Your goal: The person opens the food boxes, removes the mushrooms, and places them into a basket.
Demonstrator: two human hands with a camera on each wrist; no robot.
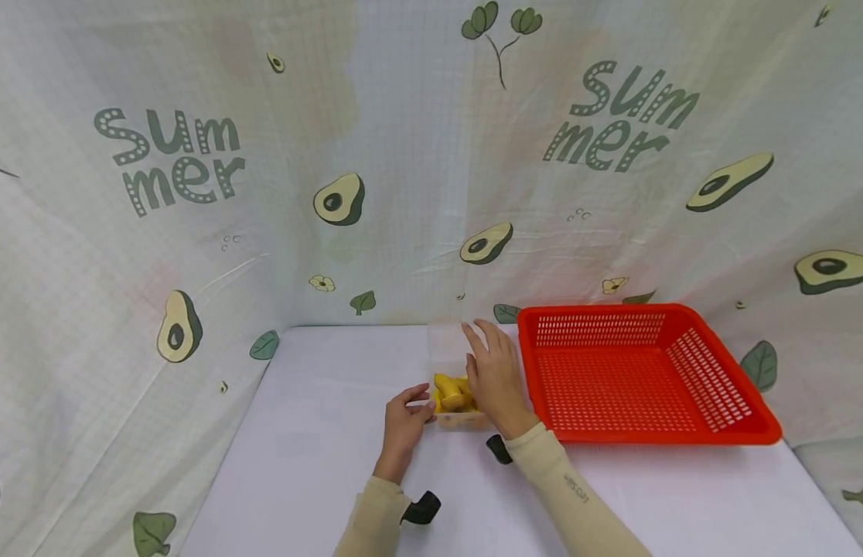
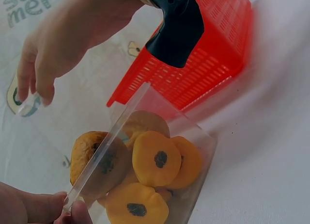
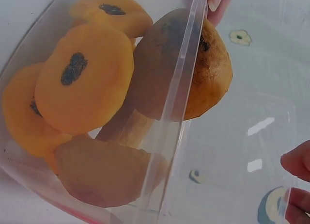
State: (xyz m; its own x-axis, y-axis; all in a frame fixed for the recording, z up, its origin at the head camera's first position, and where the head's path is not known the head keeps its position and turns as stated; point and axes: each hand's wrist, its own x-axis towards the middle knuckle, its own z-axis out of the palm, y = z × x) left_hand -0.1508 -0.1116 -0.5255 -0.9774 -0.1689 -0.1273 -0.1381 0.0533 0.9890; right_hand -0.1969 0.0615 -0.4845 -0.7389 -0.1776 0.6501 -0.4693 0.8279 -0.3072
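A clear plastic box [image 1: 462, 422] holds several yellow-orange, fruit-like pieces [image 1: 451, 392] with dark patches on their ends. One browner piece [image 3: 213, 73] sticks up above the rim. At the box's left side my left hand [image 1: 404, 425] holds the rim [image 2: 80, 187], thumb and a finger on either side of it. My right hand [image 1: 497, 379] is raised over the box's right side. Its thumb and fingertips pinch the edge of the transparent lid [image 3: 242, 146], which stands up at the back of the box.
A large red plastic basket [image 1: 612, 433] stands just right of the box, close to my right forearm. White cloth [image 1: 320, 433] covers the table. Behind it hangs a curtain [image 1: 404, 155] printed with avocados and lettering. Black wrist mounts [image 1: 421, 508] stick out from both sleeves.
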